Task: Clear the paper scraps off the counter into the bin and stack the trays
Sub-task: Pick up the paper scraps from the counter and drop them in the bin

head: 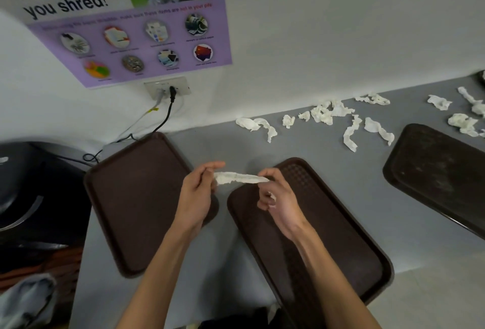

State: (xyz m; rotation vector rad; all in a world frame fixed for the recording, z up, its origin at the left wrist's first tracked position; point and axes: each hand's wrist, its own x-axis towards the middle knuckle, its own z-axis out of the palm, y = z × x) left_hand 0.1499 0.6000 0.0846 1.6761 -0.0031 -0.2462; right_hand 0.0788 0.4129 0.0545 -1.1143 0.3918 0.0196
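A white paper scrap stretches between my two hands above the grey counter. My left hand pinches its left end and my right hand pinches its right end. Three dark brown trays lie flat on the counter: a left tray, a middle tray under my right forearm, and a right tray. Several more crumpled scraps lie along the back of the counter by the wall, with others at the far right.
A black bin stands left of the counter, below its edge. A wall socket holds a black cable that runs down to the counter's left end. A purple shredding poster hangs above it.
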